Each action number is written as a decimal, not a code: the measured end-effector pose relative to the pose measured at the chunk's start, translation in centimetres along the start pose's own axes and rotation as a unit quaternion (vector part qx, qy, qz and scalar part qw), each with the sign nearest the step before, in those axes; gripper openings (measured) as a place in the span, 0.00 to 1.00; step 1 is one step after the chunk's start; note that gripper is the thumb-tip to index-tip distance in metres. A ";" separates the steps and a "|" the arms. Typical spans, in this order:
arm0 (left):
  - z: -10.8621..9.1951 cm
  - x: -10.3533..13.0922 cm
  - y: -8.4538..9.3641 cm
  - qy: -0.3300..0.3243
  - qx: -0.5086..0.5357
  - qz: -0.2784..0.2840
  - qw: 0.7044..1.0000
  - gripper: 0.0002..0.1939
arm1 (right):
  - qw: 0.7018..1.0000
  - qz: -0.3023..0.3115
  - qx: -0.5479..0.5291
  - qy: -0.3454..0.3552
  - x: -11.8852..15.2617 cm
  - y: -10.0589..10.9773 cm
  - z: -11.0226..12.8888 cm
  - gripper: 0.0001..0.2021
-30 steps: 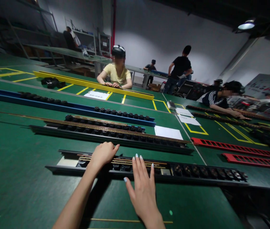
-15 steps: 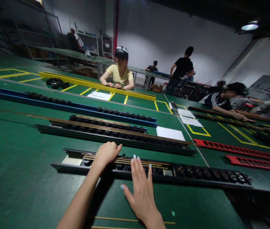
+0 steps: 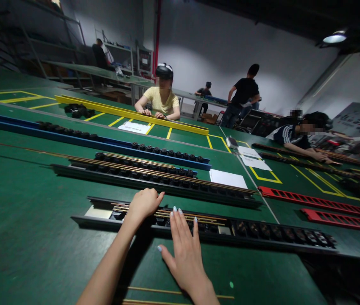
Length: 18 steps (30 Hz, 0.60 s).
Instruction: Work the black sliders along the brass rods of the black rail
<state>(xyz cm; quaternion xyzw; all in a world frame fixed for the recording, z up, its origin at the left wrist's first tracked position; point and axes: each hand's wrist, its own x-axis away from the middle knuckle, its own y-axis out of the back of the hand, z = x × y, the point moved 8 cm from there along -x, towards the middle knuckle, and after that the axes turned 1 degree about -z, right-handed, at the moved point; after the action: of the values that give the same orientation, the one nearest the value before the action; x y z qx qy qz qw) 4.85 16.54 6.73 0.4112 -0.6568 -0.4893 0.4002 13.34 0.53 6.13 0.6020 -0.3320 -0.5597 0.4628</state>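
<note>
1. The black channel (image 3: pixel 218 238) lies on our green table (image 3: pixel 256 275).
2. Our left hand (image 3: pixel 144 202) overlaps it, fingertips hidden; we cannot tell its grip.
3. Our right hand (image 3: pixel 184 254), open, partly covers the brass rods (image 3: pixel 163 214).

Green tabletop (image 3: pixel 46 254) lies open left of the left forearm (image 3: pixel 113 256); ahead, the farther black channel (image 3: pixel 192 195) (rods (image 3: pixel 154 173) on top) obstructs.

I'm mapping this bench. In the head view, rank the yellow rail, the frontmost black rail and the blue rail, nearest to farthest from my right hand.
From your right hand:
1. Frontmost black rail: directly at the fingers.
2. Blue rail: farther back, leftward.
3. Yellow rail: beyond the blue one.
</note>
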 end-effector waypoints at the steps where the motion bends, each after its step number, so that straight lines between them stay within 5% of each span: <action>1: 0.0 0.0 0.0 0.000 0.001 0.000 1.000 0.33 | 1.000 -0.002 0.000 0.001 0.0 0.0 0.0 0.35; 18: -0.1 0.2 0.1 -0.008 0.001 -0.006 1.000 0.32 | 1.000 -0.001 0.006 0.003 -0.9 -0.6 1.3 0.33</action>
<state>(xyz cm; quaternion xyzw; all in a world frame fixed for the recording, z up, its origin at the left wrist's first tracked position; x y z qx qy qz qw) 4.89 16.36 6.86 0.4114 -0.6580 -0.4947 0.3913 11.89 1.32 5.96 0.6068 -0.3330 -0.5563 0.4599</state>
